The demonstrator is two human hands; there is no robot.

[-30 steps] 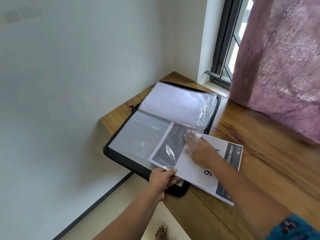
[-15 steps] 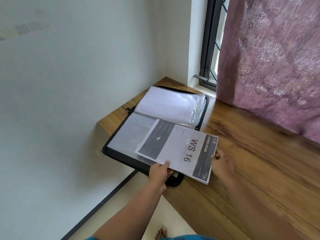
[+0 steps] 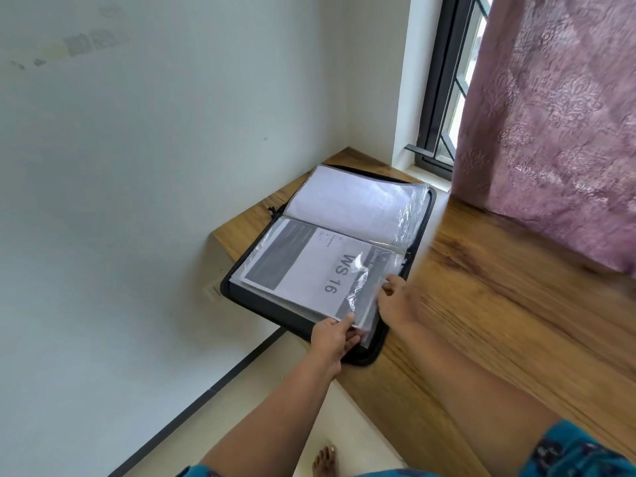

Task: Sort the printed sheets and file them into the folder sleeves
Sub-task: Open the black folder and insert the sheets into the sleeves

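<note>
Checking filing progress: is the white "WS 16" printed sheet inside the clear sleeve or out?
Mostly inside: the white "WS 16" printed sheet lies under glossy clear sleeve film.

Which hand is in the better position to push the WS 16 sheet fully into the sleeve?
Probably the right hand: it sits at the open sleeve edge behind the WS 16 sheet. The left hand pinches the near corner, steadying it.

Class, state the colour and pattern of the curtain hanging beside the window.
Mauve-pink, with a tone-on-tone floral, embossed-looking pattern: the fabric curtain, seen in the head view.
</note>
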